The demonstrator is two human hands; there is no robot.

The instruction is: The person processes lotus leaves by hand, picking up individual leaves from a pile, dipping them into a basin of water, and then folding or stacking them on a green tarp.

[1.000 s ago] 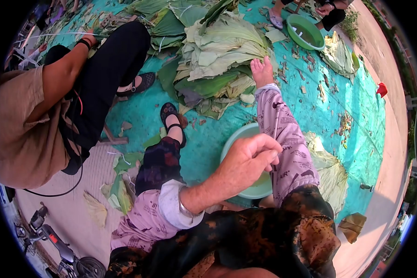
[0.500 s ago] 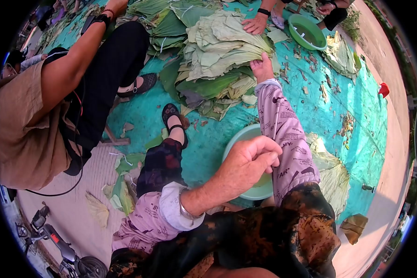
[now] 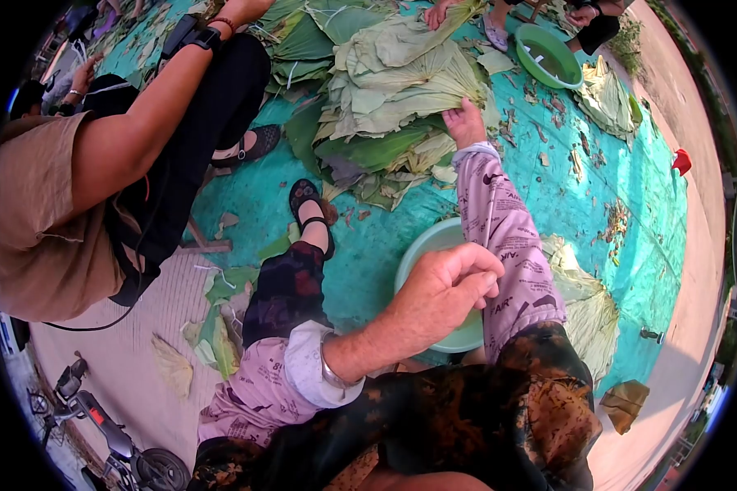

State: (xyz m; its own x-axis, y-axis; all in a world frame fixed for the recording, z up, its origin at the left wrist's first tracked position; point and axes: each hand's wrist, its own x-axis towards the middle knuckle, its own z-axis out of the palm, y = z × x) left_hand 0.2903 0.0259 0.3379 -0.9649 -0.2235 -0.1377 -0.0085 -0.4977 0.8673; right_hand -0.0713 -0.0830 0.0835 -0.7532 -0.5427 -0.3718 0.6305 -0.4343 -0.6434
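A tall stack of pale green dried lotus leaves (image 3: 389, 90) lies on the teal tarp ahead of me. My right hand (image 3: 465, 124), arm stretched out, grips the leaves' edge at the stack's right side, its fingers partly hidden. My left hand (image 3: 449, 286) hovers above a pale green basin (image 3: 422, 244), thumb and fingers curled together with nothing visible in them. At the top, another person's hand (image 3: 440, 14) holds up the far end of a top leaf. Greener leaves (image 3: 368, 151) lie at the bottom of the stack.
At left sits a person in a brown shirt (image 3: 41, 221), one foot near the stack. A green basin (image 3: 549, 56) stands at upper right. More leaves (image 3: 581, 303) lie beside my right sleeve. Leaf scraps litter the teal tarp (image 3: 540, 196). A motorbike (image 3: 110, 430) stands at lower left.
The other person's hand, flat on the stack before, has moved up and away, lifting a leaf's edge. The left person's forearm has shifted right. My hands have barely moved.
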